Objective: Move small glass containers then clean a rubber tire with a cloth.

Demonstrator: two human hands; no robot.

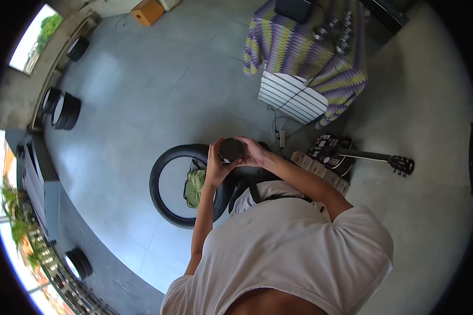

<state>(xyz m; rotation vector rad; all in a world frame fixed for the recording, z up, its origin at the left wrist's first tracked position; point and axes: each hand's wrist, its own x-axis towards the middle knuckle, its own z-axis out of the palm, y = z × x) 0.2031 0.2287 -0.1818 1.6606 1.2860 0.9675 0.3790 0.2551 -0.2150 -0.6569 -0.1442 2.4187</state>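
Between my two hands is a dark round object (231, 149), perhaps a lid or a small cylinder; its underside is hidden. My left hand (216, 163) grips its left edge, thumb along the near side. From the right, my right hand (254, 152) holds the opposite edge, its fingers meeting the rim. Below the hands a black tire (156, 185) lies flat on the floor. Inside its ring rests a green cloth bag (196, 188) with dark trim, partly covered by my left forearm.
An acoustic guitar (335, 153) with stickers leans beside a wooden slatted piece (299, 159) on my right. Ahead stands a table under a zigzag-patterned cloth (291, 43). Cables run down to a power strip (282, 138). Black cylindrical seats (66, 112) line the left wall.
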